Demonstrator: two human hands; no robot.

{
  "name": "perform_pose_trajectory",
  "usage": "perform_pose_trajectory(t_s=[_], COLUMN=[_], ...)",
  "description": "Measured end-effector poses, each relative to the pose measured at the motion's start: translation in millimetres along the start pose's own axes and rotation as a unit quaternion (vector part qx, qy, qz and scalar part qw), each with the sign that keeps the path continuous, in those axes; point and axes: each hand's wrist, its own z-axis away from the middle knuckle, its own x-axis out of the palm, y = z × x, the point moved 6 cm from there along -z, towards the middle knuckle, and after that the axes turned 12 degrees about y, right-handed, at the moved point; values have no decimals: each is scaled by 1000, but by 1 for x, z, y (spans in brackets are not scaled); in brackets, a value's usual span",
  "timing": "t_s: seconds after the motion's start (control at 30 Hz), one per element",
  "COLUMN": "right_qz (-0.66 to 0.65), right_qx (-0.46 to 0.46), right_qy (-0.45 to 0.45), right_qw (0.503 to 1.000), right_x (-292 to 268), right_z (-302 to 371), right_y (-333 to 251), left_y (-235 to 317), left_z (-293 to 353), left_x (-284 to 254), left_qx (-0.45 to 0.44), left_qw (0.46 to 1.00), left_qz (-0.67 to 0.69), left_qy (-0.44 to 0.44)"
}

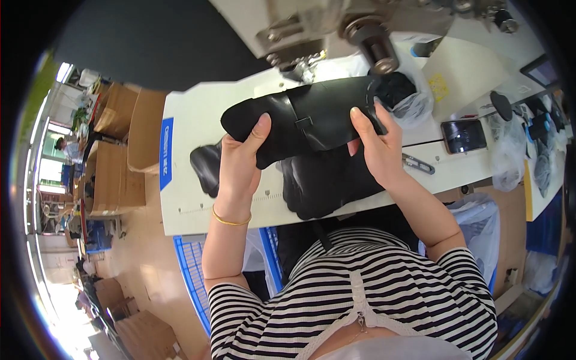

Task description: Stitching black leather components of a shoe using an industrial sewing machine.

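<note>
Both my hands hold up a long black leather piece [330, 114] with a rounded left end, a cross seam and a small square loop on its face. My left hand [241, 157] grips its lower left edge, thumb on top and the other fingers hidden behind. At the right end my right hand [379, 144] pinches it, thumb in front and fingers at the back. Below it, a stack of black leather pieces [330, 189] lies at the table's near edge. Another black piece [206, 169] rests left of my left wrist. The sewing machine head [372, 45] is just beyond the held piece.
On the white table [186, 129] lie a small grey cutter [419, 164] and a dark phone [463, 137]. A clear bag [414, 111] with black material stands behind my right hand. Blue crates [193, 282] sit below the table, cardboard boxes [117, 180] to the left.
</note>
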Motion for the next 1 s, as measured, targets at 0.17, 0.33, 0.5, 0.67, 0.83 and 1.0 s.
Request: perform_pose_trajectory(t_s=[0.17, 0.33, 0.5, 0.67, 0.83, 1.0], right_qz=[17, 345, 441, 315, 305, 314], right_qx=[25, -261, -322, -321, -288, -274], right_qy=[-74, -311, -428, -388, -364, -332], right_qw=[997, 846, 720, 805, 832, 846], right_x=[13, 20, 5, -6, -14, -8], right_z=[16, 49, 86, 84, 76, 78], right_y=[25, 15, 33, 32, 35, 30], left_y=[2, 11, 31, -16, -42, -48], left_z=[11, -25, -3, 25, 40, 36], left_x=[-41, -147, -176, -113, -68, -75], left_qx=[32, -25, 411, 239, 131, 123], left_qw=[997, 975, 579, 871, 930, 935], left_qz=[-45, -164, -642, -416, -344, -332], left_qy=[55, 149, 290, 106, -14, -5])
